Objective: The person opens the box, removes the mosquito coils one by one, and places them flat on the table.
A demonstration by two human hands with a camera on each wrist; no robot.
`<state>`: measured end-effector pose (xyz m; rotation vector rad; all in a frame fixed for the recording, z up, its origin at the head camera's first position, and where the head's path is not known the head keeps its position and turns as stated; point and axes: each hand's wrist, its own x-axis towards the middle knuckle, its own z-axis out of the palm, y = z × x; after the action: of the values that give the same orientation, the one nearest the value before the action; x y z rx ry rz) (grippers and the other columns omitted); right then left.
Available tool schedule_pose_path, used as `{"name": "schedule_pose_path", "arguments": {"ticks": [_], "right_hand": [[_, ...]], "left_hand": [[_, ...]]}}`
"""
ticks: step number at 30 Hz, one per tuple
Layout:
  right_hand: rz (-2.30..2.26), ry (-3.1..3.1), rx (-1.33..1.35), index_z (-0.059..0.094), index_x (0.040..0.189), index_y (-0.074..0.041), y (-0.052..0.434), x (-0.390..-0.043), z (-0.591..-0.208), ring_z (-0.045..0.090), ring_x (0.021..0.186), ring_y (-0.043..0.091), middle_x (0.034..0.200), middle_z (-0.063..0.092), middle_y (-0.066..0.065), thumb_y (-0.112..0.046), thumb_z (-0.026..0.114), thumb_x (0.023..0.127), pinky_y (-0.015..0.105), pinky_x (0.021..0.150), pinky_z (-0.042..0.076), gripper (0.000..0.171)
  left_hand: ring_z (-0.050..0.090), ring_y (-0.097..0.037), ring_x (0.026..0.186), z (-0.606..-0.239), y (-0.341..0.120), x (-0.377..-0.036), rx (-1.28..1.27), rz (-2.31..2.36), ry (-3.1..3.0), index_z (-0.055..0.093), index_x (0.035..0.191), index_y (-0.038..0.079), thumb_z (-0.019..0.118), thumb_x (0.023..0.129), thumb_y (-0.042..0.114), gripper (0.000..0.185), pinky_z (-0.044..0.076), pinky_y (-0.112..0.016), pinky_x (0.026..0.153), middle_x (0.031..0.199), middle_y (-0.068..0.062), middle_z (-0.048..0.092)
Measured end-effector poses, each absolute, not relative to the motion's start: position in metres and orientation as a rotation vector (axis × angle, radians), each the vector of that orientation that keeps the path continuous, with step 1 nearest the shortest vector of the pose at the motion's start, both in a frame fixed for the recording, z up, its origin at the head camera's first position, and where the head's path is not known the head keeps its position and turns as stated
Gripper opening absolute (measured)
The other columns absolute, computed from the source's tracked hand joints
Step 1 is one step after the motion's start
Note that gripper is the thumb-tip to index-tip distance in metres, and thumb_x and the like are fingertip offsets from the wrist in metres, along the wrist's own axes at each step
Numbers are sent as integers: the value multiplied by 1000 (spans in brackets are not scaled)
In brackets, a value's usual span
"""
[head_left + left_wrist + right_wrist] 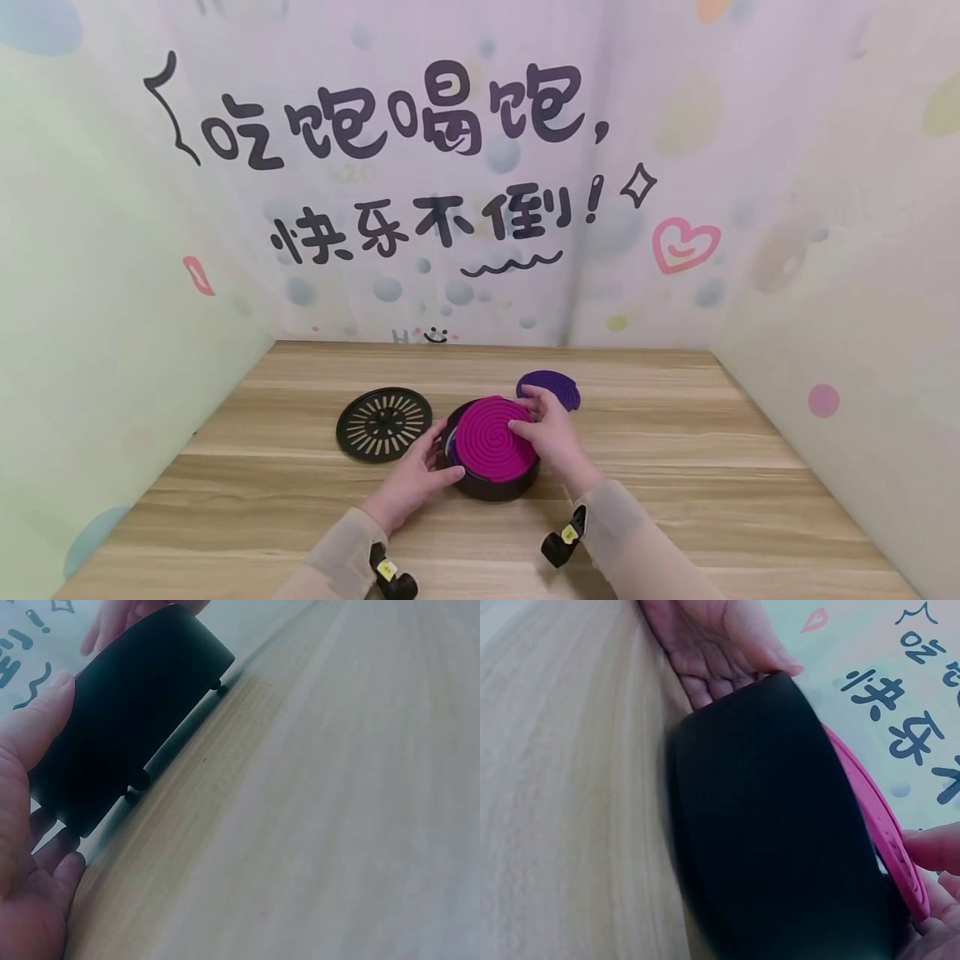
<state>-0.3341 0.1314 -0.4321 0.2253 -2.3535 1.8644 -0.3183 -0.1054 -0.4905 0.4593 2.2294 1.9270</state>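
Observation:
In the head view, my right hand (557,440) pinches the edge of a magenta spiral mosquito coil (491,437). The coil lies tilted over the mouth of a round black mosquito coil holder (491,490); something bluish shows inside at the left rim. My left hand (408,485) grips the holder's left side, thumb near the rim. Seen from the right wrist, the magenta coil (874,814) projects past the rim, with the right thumb on its face. From the left wrist, small feet show under the holder (142,712), and left fingers reach its lower edge.
A slotted round black lid (384,425) lies on the wooden table (225,483), left of the holder. Behind the right hand is a purple spiral coil (553,388). A printed curtain (480,308) hangs along the table's back edge, with walls at both sides.

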Motion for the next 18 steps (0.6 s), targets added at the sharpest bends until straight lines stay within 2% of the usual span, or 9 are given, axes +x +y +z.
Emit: {"name": "schedule_pose_path", "arguments": {"ticks": [3,12,18], "right_hand": [[1970,-2311,208,40,138,3,131,-335,-432,59,108,30,124,59,21,8,65,85,29,84,54,59],[2121,-2287,138,39,140,3,132,-336,-432,57,114,31,132,54,22,10,63,85,31,90,52,61],[2238,-2233,133,43,138,2,132,-336,-431,64,99,23,122,60,22,11,64,84,27,80,54,59]], "left_hand": [[26,-40,140,-491,-106,-319,458,1924,2232,20,153,8,76,84,22,89,25,-50,113,154,-23,24],[25,-41,140,-491,-106,-319,459,1916,2233,18,153,6,75,84,23,91,25,-50,113,154,-23,23],[26,-40,140,-491,-106,-318,463,1915,2237,19,153,7,75,84,23,90,25,-50,113,154,-23,23]]}}
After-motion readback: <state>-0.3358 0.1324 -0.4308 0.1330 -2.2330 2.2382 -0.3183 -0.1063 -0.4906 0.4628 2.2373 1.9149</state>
